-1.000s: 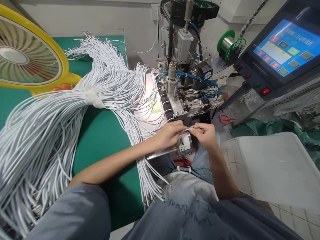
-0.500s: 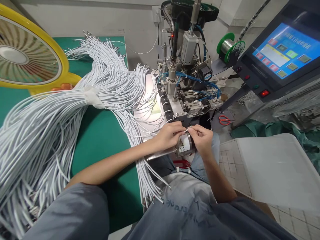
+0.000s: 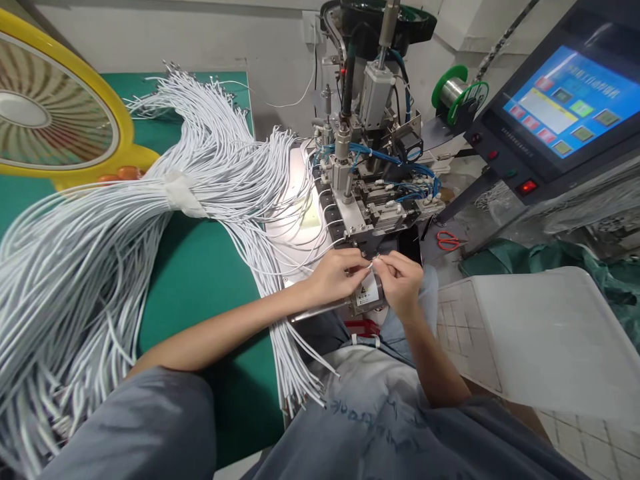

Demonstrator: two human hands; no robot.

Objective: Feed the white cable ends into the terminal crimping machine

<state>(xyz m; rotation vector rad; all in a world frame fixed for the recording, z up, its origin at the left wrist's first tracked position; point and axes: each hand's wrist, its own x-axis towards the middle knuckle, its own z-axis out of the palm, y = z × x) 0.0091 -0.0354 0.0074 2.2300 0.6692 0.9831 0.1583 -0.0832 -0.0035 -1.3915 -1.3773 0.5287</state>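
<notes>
My left hand [image 3: 336,275] and my right hand [image 3: 400,279] meet in front of a small metal machine [image 3: 367,193] with blue tubing. Both pinch the end of one thin white cable [image 3: 371,264] between their fingertips, just above a metal cylinder with a warning label [image 3: 369,297]. A big bundle of white cables [image 3: 150,200], bound by a white tie, fans across the green table [image 3: 210,273] to my left. Loose cable ends hang over the table edge near my left forearm.
A yellow-rimmed fan [image 3: 50,120] stands at the far left. On the right a touch screen [image 3: 570,100] glows blue, with red buttons below. A green wire spool [image 3: 457,90] sits behind the machine, red scissors [image 3: 447,240] lie beside it, and a white tray [image 3: 545,333] is at my right.
Both hands have drawn slightly closer together and a little upward toward the machine; the cable end stays pinched between them.
</notes>
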